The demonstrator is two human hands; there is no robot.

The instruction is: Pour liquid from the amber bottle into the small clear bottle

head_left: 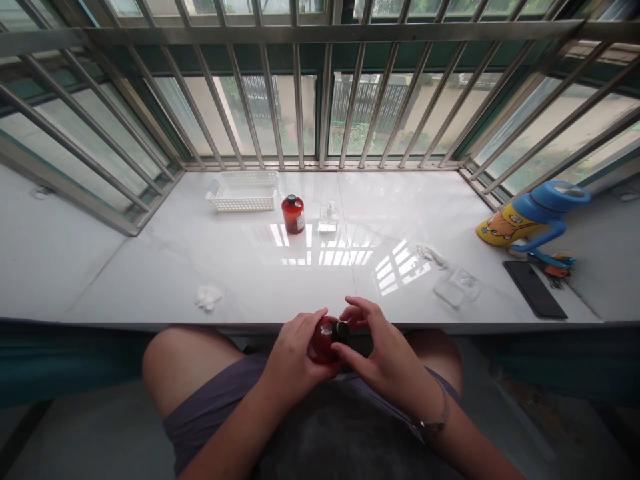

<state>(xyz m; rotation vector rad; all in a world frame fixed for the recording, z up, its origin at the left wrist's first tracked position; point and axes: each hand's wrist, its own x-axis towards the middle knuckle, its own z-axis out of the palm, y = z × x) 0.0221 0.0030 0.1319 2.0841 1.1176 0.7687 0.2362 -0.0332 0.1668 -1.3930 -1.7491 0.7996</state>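
My left hand (295, 350) is wrapped around a reddish-brown bottle (323, 339) with a black cap (341, 331), over my lap at the edge of the white counter. The bottle tilts so its cap points to the right. My right hand (383, 347) is beside the cap, its fingers spread and curved around it without closing. Its thumb tip lies at the cap's lower edge; whether it presses there I cannot tell. A second reddish-brown bottle (293, 215) with a black cap and white label stands upright on the counter, next to a small clear pump bottle (329, 218).
A white perforated basket (245, 201) sits at the back left of the counter (150, 267). Crumpled white tissue (207, 298) lies front left. Toward the right are clear plastic packaging (457, 287), a phone (535, 288), keys (557, 263) and a blue-and-yellow water bottle (530, 212). Metal bars (300, 107) line the window.
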